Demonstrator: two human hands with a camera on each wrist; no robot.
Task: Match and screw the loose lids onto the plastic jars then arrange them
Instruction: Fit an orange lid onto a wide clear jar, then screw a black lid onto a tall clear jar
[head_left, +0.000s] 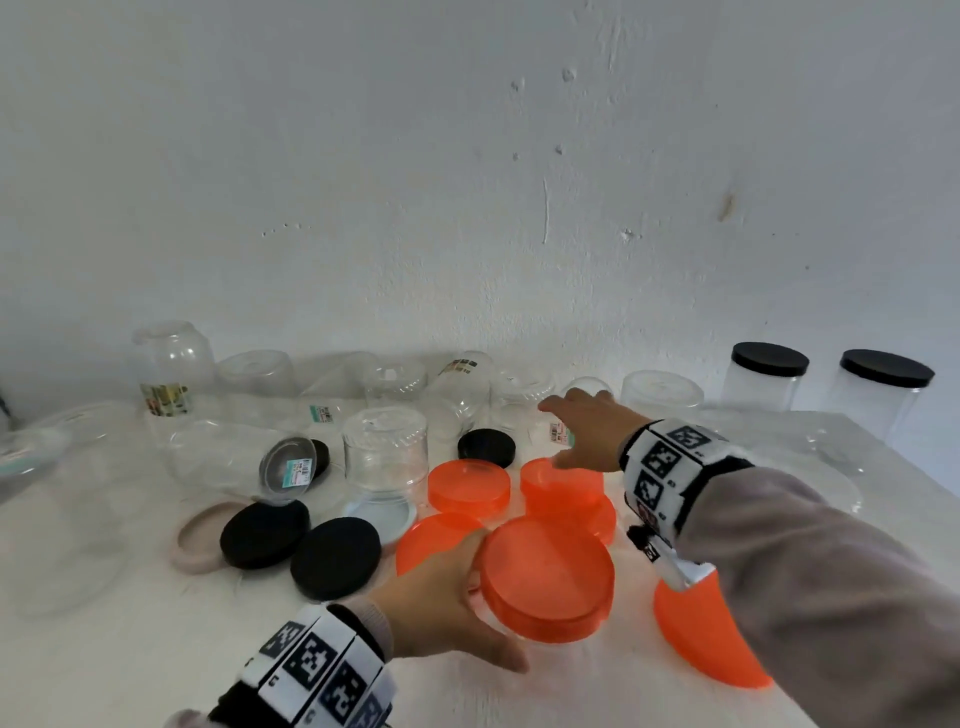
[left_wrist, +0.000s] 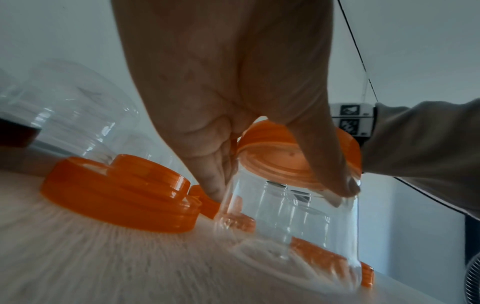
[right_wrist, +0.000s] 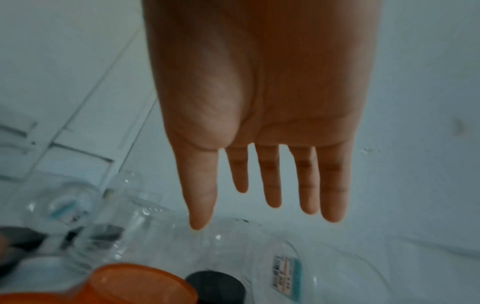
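Observation:
My left hand (head_left: 441, 608) grips an orange lid (head_left: 545, 577) near the table's front. In the left wrist view my left hand (left_wrist: 233, 82) curls its fingers and thumb round the rim of this orange lid (left_wrist: 285, 156), which sits on a clear jar (left_wrist: 298, 226) standing on the table. My right hand (head_left: 587, 426) is stretched forward with straight fingers (right_wrist: 270, 185) and holds nothing. It hovers over a labelled clear jar (right_wrist: 285, 273) in the back row. Loose orange lids (head_left: 467, 486) lie between my hands.
Black lids (head_left: 265, 532), a pink lid (head_left: 200, 540) and a pale lid (head_left: 384, 512) lie at the left. Several clear jars (head_left: 384, 452) stand upside down or lie along the wall. Two black-lidded jars (head_left: 769, 374) stand at the back right. The table edge (head_left: 883, 447) runs along the right.

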